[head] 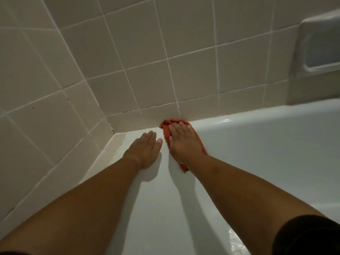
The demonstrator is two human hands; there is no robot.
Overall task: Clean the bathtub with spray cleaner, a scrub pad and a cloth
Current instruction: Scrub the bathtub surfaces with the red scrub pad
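Right hand (181, 142) lies flat with straight fingers on an orange cloth (166, 132), pressing it onto the white bathtub (257, 153) rim near the back corner, where the rim meets the tiled wall (147, 70); the cloth's far edge touches the bottom row of tiles and its near end trails out beside the wrist. Left hand (145, 148) rests just beside it, palm down and fingers relaxed on the bare rim, grasping nothing, seemingly bracing the body. A moulded soap dish (316, 52) sits in the wall at the right. No spray bottle or scrub pad is in sight. This looks like the wiping stage, late in the job. Next the cloth likely needs to slide along the rim with steady downward pressure, working into the dark-specked grout seam.
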